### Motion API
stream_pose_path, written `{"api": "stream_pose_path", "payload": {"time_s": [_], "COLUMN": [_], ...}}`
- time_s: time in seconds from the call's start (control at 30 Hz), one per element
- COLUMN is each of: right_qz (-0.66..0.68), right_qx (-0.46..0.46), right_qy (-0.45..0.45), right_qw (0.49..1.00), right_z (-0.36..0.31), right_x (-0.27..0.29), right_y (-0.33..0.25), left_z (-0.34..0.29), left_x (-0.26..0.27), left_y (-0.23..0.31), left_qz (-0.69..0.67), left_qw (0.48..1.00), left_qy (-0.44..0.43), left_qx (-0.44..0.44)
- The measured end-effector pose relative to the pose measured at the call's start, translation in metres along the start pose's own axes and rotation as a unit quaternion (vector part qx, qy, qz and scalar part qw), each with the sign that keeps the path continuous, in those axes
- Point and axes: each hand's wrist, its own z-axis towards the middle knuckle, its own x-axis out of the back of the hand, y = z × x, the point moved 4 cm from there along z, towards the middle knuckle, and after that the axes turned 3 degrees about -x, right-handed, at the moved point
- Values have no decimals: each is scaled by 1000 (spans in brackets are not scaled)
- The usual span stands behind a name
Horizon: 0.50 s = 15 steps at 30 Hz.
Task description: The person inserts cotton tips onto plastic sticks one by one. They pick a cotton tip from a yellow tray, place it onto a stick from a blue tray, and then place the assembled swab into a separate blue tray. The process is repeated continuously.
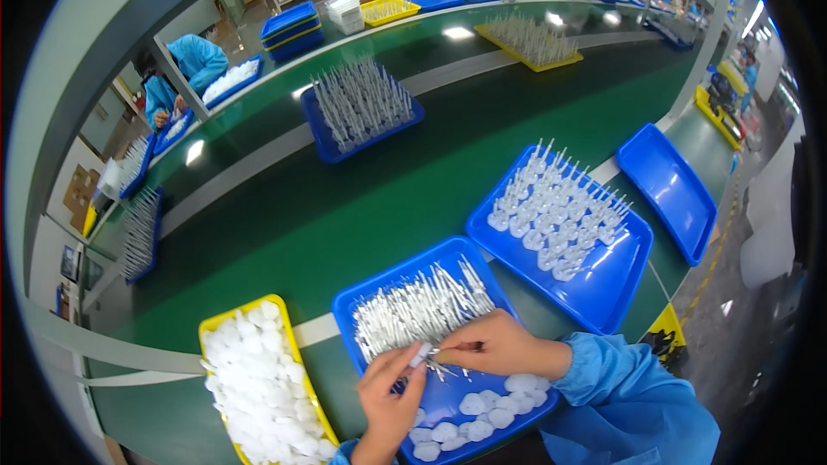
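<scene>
The left hand clamps a small white piece over the near blue tray; the right hand pinches beside it, on something too small to tell. Steady wrists and gentle, straight pushes seem best. The tray's rim sits near both wrists; beyond, the green belt has open room.

bright — tube light upper right, glare on far green worktop — edges bent, rim black

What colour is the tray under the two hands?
The tray is blue, seen best in the head view.
</scene>
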Motion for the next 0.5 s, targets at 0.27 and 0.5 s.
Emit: {"api": "stream_pose_path", "payload": {"time_s": [0.27, 0.5], "right_qz": [5, 10], "right_qx": [19, 81], "right_qy": [8, 33], "right_qw": [1000, 996], "right_z": [-3, -7], "right_x": [-4, -5], "right_y": [1, -2], "left_z": [-3, 1], "left_x": [0, 0], "left_y": [-11, -4], "left_qz": [-23, 48], "left_qw": [1000, 998], "left_qy": [-3, -27], "left_qx": [16, -38]}}
